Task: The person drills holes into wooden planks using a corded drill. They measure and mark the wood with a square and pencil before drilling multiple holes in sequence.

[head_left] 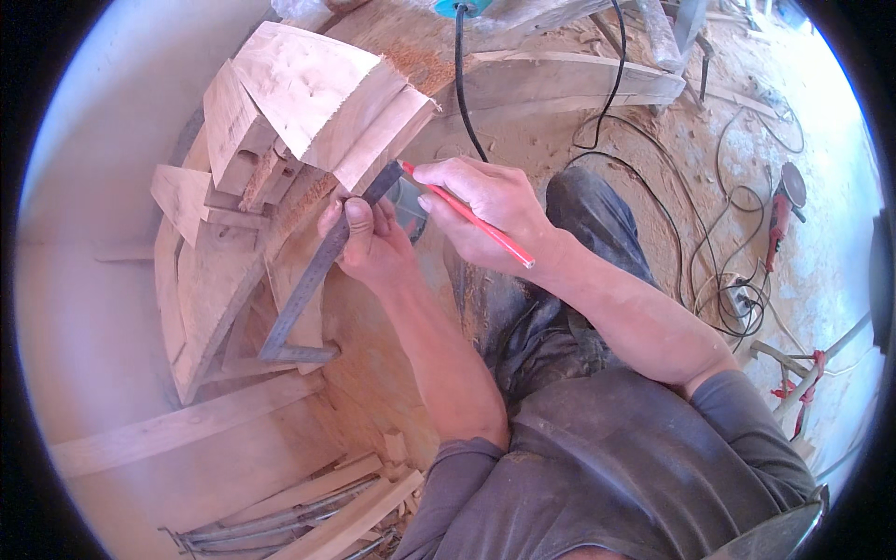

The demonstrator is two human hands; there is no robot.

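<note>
A red pencil [485, 228] is pinched in my right hand [495, 207], its tip close to the far end of a metal carpenter's square [305, 289]. My left hand [375, 245] grips that square near its upper end, thumb on top. The square slants from lower left to upper right, its short arm at the bottom. Its upper end lies against the lower corner of a pale, angular wooden block [313, 89]. Smaller cut blocks [233, 126] with notches sit left of it on a curved wooden piece [201, 327].
An angle grinder [782, 210] lies on the dusty floor at right, among tangled black cables [695, 252]. A curved beam [569, 79] stretches across the far side. Wood strips and metal rods [280, 518] lie at lower left. A teal tool [462, 7] shows at the top edge.
</note>
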